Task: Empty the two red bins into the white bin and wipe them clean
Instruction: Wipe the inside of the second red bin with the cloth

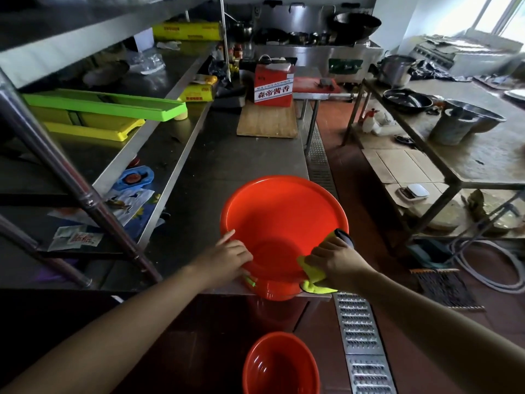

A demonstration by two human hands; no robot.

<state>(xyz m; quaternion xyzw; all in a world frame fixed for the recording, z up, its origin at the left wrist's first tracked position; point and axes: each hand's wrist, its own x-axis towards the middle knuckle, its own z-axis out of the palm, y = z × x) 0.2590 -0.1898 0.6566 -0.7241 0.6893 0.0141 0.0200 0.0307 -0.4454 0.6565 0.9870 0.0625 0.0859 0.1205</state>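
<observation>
Red bin on the desk [284, 220]: sits at the near corner of the steel desk [227, 155], tipped toward the camera, its near edge overhanging.
Left hand [227, 258]: clamped on the bin's left rim — fingers curled over the edge, forefinger pointing along it.
Right hand [338, 258]: grip closed on a yellow cloth [314, 277], pressing it against the inner right wall.
Second red bin [281, 365]: down on the floor — right below the desk corner, mouth up.
Behind: a wooden board [267, 123] carrying a red carton [273, 81].
</observation>
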